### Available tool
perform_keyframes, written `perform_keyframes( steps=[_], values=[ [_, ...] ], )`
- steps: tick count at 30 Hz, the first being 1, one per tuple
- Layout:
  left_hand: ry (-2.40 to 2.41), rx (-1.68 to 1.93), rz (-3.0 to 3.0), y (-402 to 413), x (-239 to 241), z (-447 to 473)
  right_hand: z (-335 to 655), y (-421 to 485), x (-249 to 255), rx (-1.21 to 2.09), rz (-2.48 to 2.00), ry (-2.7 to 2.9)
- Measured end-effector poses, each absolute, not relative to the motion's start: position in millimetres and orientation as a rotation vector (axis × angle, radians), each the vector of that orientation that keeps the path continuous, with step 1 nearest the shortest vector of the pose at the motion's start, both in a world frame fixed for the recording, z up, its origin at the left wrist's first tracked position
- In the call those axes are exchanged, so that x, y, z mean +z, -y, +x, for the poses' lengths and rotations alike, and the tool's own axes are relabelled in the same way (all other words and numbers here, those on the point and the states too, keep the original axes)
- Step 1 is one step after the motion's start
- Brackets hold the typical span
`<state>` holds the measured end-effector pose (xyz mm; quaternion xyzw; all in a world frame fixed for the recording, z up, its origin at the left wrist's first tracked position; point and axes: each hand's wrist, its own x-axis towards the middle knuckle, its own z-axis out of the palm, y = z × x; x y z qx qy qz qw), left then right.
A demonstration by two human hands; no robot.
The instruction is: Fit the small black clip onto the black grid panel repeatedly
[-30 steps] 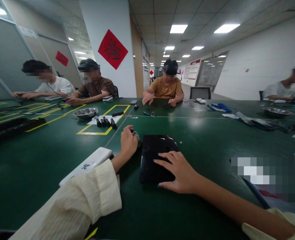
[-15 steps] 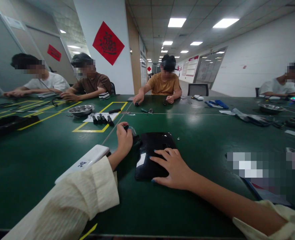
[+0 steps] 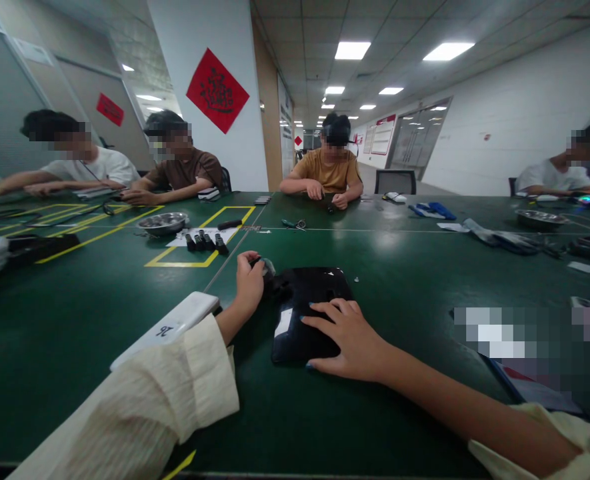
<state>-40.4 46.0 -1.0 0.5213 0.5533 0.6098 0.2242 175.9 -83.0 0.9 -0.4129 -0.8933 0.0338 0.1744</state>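
Note:
A glossy black flat panel with a white label lies on the green table in front of me. My right hand rests flat on its right side, fingers spread. At the panel's upper left, my left hand is closed around a small dark part with a clear, shiny piece. Its exact kind cannot be made out, and the fingers hide some of it. Whether this part is joined to the panel I cannot tell. Beside my left wrist lies a white slab-shaped device marked 26, partly under my sleeve.
Several short black cylinders stand on white paper by a metal bowl. Pliers and a black-handled tool lie beyond. A blurred-out booklet is at right. A person in a mustard shirt sits opposite.
My left hand has turned slightly and shifted a little to the right with the small part. My right hand stays on the panel. The person opposite has drawn one hand inward.

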Motion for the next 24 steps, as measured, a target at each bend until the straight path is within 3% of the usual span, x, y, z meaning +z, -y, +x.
perform_keyframes(
  steps=[15,24],
  values=[
    [-0.938,1.307,0.947,11,11,10,175,80,0,0.171,-1.155,2.140],
    [-0.931,1.149,1.305,13,10,7,178,78,1,0.084,-1.049,2.194]
  ],
)
